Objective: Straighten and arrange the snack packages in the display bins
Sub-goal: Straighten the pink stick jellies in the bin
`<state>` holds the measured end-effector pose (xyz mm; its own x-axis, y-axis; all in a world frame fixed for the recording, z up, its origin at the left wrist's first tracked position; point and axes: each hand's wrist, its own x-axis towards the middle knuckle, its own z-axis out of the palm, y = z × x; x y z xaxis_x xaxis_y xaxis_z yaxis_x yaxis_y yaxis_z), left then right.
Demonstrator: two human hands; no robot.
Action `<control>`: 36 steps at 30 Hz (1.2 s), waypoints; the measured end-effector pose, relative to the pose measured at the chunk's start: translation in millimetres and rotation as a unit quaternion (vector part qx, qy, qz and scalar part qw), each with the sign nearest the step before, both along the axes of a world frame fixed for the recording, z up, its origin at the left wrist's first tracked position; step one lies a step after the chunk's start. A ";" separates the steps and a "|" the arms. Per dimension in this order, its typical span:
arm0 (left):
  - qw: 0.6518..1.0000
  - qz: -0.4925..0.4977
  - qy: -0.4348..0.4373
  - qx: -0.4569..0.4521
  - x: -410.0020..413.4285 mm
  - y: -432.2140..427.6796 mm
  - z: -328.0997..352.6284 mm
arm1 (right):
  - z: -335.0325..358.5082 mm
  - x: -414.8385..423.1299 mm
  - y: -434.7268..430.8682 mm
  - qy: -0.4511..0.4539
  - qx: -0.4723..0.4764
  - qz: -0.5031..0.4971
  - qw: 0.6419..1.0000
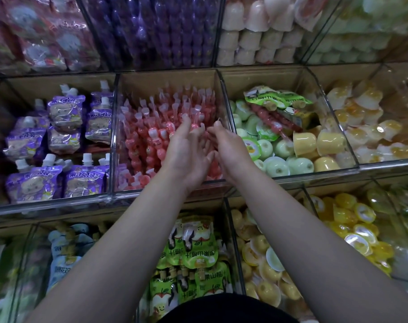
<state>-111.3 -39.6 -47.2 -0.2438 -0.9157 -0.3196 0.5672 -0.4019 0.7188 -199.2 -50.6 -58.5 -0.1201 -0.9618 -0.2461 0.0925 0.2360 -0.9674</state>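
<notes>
Currently both hands work inside the middle clear acrylic bin, which holds the pink beaded jelly sticks in clear wrappers. The left hand lies with its fingers stretched out against the right-hand part of the sticks. The right hand is just beside it, fingers also extended rather than curled. Blur hides whether any stick is pinched between them.

The task seems only partly done. The sticks toward the back stand in fairly even rows, while those near the front lie jumbled. In the next bin to the right, the pale green jelly cups are mixed with a stray red beaded stick, green printed pouches and yellow jelly cups, which probably need sorting. To the left, the purple spouted pouches lean unevenly.
</notes>
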 end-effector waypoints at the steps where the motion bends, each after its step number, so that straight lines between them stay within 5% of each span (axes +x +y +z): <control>1: 1.000 -0.002 -0.003 -0.002 -0.5 -2.0 -2.3 | 0.4 0.4 -0.4 0.003 0.000 -0.002 1.000; 21: 0.999 0.004 -0.018 -0.050 -19.8 10.3 5.0 | 2.1 -16.4 6.3 -0.075 -0.053 0.015 0.996; 36: 0.992 -0.017 -0.073 -0.101 -76.7 20.9 19.3 | 10.7 -73.0 10.4 -0.023 -0.086 -0.011 0.996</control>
<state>-188.0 -18.8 -28.0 -0.2410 -0.9565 -0.1644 0.4399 -0.2587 0.8600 -272.2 -40.2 -47.8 -0.1338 -0.9874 -0.0845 0.1406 0.0655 -0.9879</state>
